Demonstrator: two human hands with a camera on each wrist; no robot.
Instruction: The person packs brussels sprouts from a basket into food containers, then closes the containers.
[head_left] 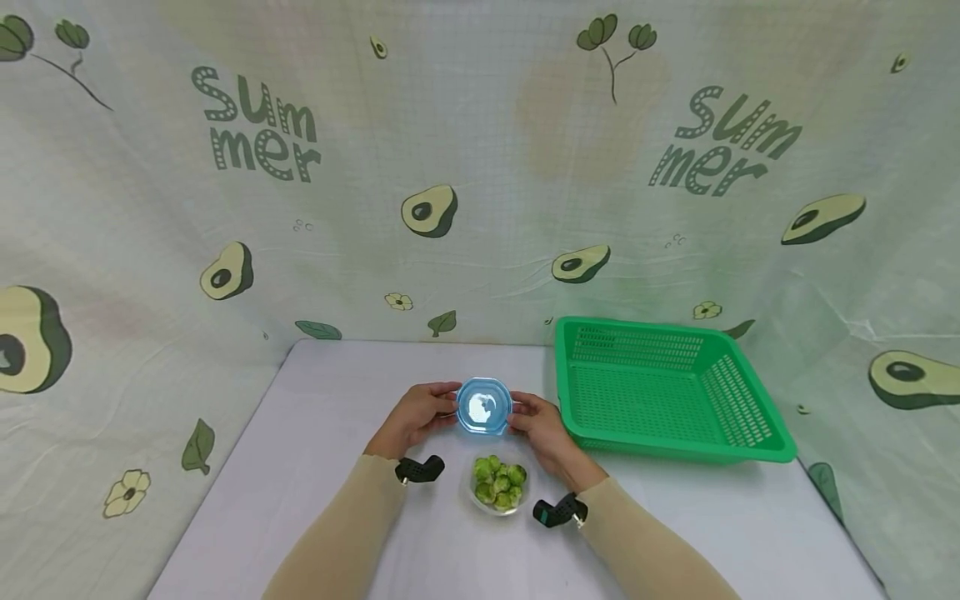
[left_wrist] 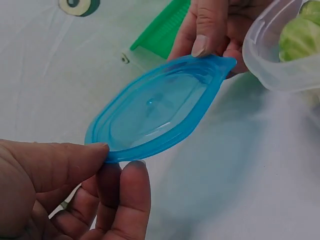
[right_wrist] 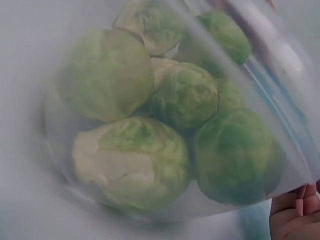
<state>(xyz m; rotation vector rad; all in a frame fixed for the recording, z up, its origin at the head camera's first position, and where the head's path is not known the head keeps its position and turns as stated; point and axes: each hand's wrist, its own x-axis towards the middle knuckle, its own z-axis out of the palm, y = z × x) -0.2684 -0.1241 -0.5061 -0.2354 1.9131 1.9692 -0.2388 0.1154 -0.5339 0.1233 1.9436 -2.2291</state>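
A translucent blue lid (head_left: pixel 484 406) is held level above the table by both hands, one at each side. My left hand (head_left: pixel 422 415) pinches its left rim between thumb and fingers, as the left wrist view shows. On the opposite rim, my right hand (head_left: pixel 542 427) grips the lid with the thumb on top. Nearer to me stands a clear plastic bowl (left_wrist: pixel 265 75) of Brussels sprouts (head_left: pixel 499 482), uncovered. The right wrist view looks through the bowl's wall at several sprouts (right_wrist: pixel 170 160); there only part of the right hand (right_wrist: pixel 297 215) shows.
A green plastic basket (head_left: pixel 675 450) sits at the back right of the white table (head_left: pixel 315 400), close to the right hand. Behind the table hangs a patterned sheet (head_left: pixel 480 125) with avocado prints. Both wrists carry black camera mounts.
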